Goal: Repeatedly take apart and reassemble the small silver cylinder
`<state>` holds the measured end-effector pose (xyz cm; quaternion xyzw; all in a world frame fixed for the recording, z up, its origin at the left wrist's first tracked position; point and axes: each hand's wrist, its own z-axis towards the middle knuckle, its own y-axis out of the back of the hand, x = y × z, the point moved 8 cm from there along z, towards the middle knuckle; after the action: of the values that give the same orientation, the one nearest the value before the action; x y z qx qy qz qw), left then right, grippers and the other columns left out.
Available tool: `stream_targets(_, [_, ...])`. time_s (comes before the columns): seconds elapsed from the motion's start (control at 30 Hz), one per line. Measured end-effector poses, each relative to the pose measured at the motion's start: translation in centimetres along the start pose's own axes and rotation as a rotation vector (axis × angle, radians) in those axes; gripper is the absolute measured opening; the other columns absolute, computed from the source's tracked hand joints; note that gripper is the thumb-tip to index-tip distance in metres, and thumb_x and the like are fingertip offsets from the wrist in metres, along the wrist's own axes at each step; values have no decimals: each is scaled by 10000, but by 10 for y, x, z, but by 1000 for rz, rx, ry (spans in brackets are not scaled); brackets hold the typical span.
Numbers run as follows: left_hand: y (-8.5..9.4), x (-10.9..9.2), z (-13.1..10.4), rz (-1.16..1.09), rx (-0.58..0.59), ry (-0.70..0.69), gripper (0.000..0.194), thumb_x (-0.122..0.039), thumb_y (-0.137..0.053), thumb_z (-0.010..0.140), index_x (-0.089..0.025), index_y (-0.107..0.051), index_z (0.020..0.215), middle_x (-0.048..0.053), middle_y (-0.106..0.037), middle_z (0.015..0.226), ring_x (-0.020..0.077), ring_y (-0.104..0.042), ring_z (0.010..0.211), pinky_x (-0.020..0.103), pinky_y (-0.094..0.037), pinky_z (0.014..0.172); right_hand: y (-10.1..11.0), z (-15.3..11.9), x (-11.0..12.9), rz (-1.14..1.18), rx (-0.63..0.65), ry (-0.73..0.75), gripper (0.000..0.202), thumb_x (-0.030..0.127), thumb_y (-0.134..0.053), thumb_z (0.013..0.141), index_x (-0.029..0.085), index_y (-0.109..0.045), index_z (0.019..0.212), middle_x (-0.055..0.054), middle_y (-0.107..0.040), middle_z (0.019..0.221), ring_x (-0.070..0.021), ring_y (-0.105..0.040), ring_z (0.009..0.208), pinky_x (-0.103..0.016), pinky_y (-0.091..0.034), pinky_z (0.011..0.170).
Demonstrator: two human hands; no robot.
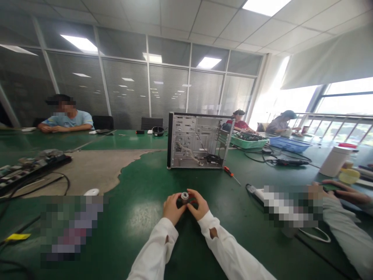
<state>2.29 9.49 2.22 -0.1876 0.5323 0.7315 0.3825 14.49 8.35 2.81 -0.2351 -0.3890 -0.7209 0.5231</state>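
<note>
A small silvery metal cylinder (184,197), its round end turned up, is held low over the green tabletop (145,249). Something thin and red shows beside it, too small to name. My left hand (172,208) closes on the cylinder from the left. From the other side, my right hand (199,206) curls its fingers round toward it, thumb close to the left thumb. Beyond my hands stands an open computer case (199,142) with loose cables and a black fan-like part inside. An orange-handled screwdriver (230,173) lies by its right corner.
Green (250,143) and blue baskets (290,144) stand at the back right. Black cables and a dark tool (291,162) lie before them. A co-worker's hands (335,190) are at right. Circuit parts (32,167) lie left, beside a torn table covering. Other people sit across.
</note>
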Motion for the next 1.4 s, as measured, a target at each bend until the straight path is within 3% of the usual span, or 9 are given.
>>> stream_targets(0.17, [0, -3, 0, -12, -1, -10, 335, -255, -594, 613, -231, -537, 942, 19, -571, 952, 203, -470, 922, 315, -353, 782, 4, 4, 13, -7, -20, 52, 398, 98, -470, 603, 223, -513, 978, -36, -556, 894, -153, -534, 772, -263, -474, 600])
stream_targets(0.5, [11, -15, -2, -59, -83, -89, 330, -87, -565, 574, -225, -551, 873, 5, -582, 905, 178, -473, 894, 296, -362, 800, 5, 1, 38, -42, 33, 129, 353, 144, -519, 617, 226, -529, 960, -49, -534, 902, -166, -512, 788, -266, -472, 597])
stream_targets(0.67, [9, -12, -1, -44, -94, -120, 366, -39, -545, 554, -211, -563, 876, 14, -584, 930, 177, -470, 912, 299, -364, 828, 5, 1, 50, -110, 78, 186, 357, 123, -516, 612, 221, -529, 954, -59, -519, 943, -193, -481, 899, -306, -452, 708])
stream_targets(0.97, [10, -17, -2, -127, -66, -121, 330, -164, -592, 607, -225, -584, 930, 23, -595, 951, 197, -484, 918, 337, -366, 839, 8, 1, 48, -181, 32, 279, 279, 103, -437, 650, 230, -531, 880, -47, -553, 916, -181, -485, 886, -341, -406, 784])
stream_targets(1.1, [7, -16, -3, -199, -13, -84, 366, -167, -601, 600, -228, -577, 960, 30, -598, 961, 203, -494, 919, 340, -366, 832, 10, 2, 37, -155, 19, 192, 290, 120, -458, 646, 234, -543, 899, -45, -562, 925, -181, -494, 877, -328, -428, 740])
stream_targets(1.23, [1, -10, -4, -347, 20, 41, 385, -226, -621, 588, -178, -542, 961, 50, -622, 850, 188, -550, 817, 317, -402, 758, 9, 5, 9, 42, 48, -57, 392, 137, -507, 591, 230, -515, 972, -42, -544, 985, -183, -506, 878, -280, -461, 623])
stream_targets(1.4, [-9, -9, -6, -631, 101, 159, 430, -253, -636, 575, -153, -454, 952, 18, -621, 677, 148, -578, 632, 268, -432, 625, -7, 6, -22, 452, 187, -275, 497, 107, -574, 494, 226, -504, 972, -22, -545, 991, -175, -516, 876, -326, -433, 751])
